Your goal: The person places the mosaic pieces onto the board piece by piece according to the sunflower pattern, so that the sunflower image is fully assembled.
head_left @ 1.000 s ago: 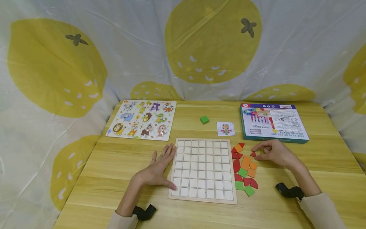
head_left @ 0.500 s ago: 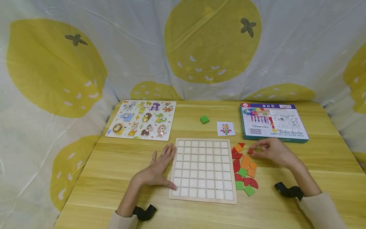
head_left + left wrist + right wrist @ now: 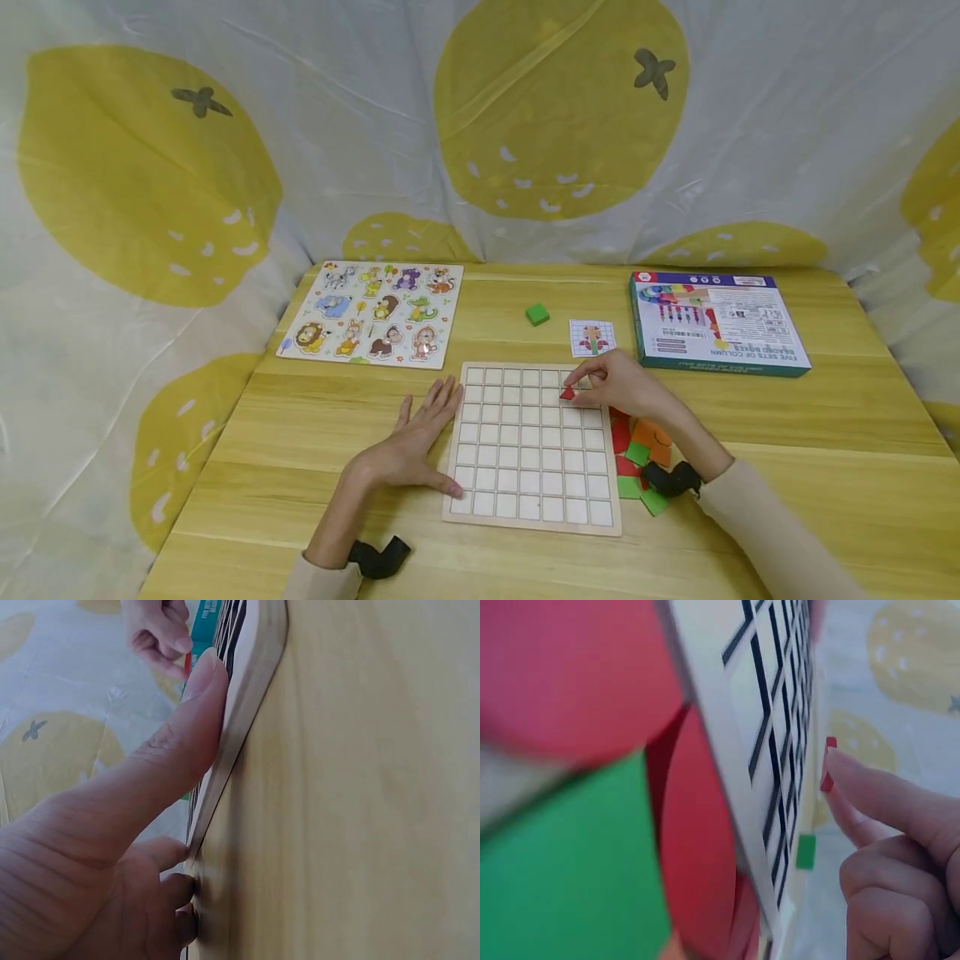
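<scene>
The wooden grid board [image 3: 519, 458], with rows of white squares, lies flat on the table. My left hand [image 3: 403, 454] is spread along its left edge; the thumb [image 3: 196, 712] lies over the rim near the front corner, and the other fingers reach the side further back. Between thumb and index finger, my right hand [image 3: 622, 385] pinches a small red triangle tile [image 3: 567, 393] over the back right squares. Edge-on in the right wrist view, that red tile [image 3: 829, 765] is held above the grid. Red, orange and green tiles [image 3: 628, 487] lie along the board's right side, partly hidden by the right arm.
Behind the board lie a printed pattern card [image 3: 591, 337] and a single green square tile [image 3: 537, 314]. An animal puzzle board [image 3: 375, 315] is at back left, a flat toy box [image 3: 723, 321] at back right. A lemon-print curtain [image 3: 360, 150] hangs behind the table.
My right hand has lifted the red triangle tile from the table right of the pile and carried it left, over the grid board. The left hand has stayed in place.
</scene>
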The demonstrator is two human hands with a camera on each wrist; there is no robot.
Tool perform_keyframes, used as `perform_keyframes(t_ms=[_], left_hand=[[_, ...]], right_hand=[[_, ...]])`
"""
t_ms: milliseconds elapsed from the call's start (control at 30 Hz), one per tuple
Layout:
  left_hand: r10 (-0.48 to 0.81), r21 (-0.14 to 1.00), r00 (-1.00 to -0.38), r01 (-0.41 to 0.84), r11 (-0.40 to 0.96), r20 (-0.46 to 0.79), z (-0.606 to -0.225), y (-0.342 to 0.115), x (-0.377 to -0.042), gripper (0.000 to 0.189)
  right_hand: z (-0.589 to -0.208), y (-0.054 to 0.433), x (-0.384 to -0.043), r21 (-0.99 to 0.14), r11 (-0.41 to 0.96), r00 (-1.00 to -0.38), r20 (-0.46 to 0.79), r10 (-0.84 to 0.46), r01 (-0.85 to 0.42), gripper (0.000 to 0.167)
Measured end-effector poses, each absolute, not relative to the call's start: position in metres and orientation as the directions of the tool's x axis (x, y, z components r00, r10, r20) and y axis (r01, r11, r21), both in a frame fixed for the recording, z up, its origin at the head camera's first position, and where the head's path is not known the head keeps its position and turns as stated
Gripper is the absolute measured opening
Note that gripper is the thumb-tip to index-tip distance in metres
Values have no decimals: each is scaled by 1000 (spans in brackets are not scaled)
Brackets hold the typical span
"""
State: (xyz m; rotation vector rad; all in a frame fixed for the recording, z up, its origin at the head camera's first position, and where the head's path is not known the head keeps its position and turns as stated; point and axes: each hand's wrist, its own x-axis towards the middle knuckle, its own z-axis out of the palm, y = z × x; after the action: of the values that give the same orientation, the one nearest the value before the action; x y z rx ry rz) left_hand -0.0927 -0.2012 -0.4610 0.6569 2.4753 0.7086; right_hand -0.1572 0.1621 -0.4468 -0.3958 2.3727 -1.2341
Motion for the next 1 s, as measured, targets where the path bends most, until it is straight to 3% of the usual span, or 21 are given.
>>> perform_keyframes(t_ms=[267, 1000], left_hand=[[576, 600, -765, 324, 731, -289, -461, -204, -92, 143], [621, 617, -759, 397, 680, -196, -469, -208, -95, 147]], right_hand=[[-459, 134, -164, -831, 555, -857, -254, -449, -44, 19], [-456, 134, -168, -837, 543, -856, -331, -398, 71, 15]])
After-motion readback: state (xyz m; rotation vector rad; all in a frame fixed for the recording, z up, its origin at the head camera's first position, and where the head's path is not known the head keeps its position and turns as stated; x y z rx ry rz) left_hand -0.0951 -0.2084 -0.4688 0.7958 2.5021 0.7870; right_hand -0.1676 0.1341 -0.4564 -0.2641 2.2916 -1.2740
